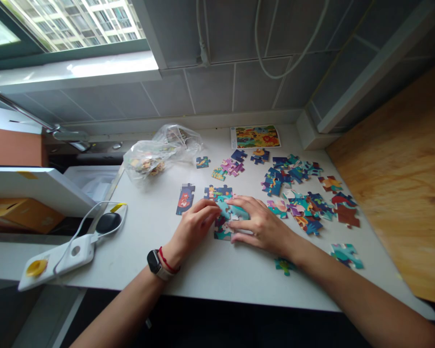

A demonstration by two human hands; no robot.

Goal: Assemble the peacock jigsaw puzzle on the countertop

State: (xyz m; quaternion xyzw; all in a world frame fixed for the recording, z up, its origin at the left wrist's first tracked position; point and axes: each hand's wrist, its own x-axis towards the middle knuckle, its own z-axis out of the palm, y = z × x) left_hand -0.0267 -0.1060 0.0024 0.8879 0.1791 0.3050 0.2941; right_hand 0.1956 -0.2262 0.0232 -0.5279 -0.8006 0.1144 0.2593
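A partly joined jigsaw puzzle (223, 233) in teal and purple lies flat on the white counter between my hands. My left hand (194, 224) is at its left edge, fingers curled in toward the thumb; whatever they grip is hidden. Over the right part of the puzzle, my right hand (264, 224) rests with fingers spread, fingertips touching the light-blue pieces. A dark purple puzzle strip with a red figure (185, 199) lies just left of my left hand. Below my right wrist sits a green puzzle piece (283, 266), partly covered by the forearm.
Many loose puzzle pieces (304, 205) are spread on the right. A colourful picture card (256, 137) lies at the back, and a clear plastic bag of pieces (150, 159) at the back left. A white power strip (63, 258) with a cable stands left; a wooden panel (395, 183) bounds the right.
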